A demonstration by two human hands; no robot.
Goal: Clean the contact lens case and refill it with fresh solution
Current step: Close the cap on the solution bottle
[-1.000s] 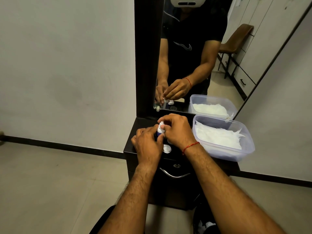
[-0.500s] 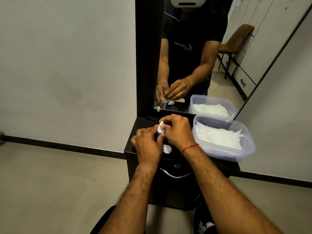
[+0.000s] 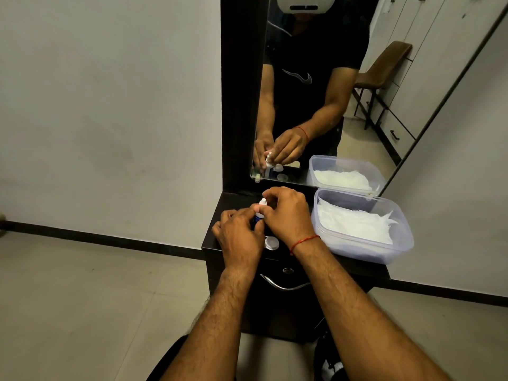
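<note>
- solution bottle (image 3: pixel 259 214): small, blue body with a white nozzle tip, standing near upright over the dark vanity top (image 3: pixel 365 266), its long axis vertical and the tip pointing up and slightly away from the camera.
- left hand (image 3: pixel 238 235): fingers curled closed around the bottle's lower body, holding it from the left and below.
- right hand (image 3: pixel 286 213): thumb and forefinger pinched near the bottle's neck, just under the white tip; remaining fingers arched above. whether a cap sits in that pinch cannot be told.
- key relation: the nozzle lies directly between the two hands, with the right fingertips nearer the top. judged: the right hand works the cap end while the left steadies.
- lens case (image 3: pixel 271 242): pale round well showing on the top, just below the hands and between the wrists, apart from the bottle.
- plastic tub (image 3: pixel 395 251) with white tissue stands to the right, near the right wrist.
- writing: bottle label too small and covered to read.
- mirror (image 3: pixel 316 92) repeats the grip from the front.
</note>
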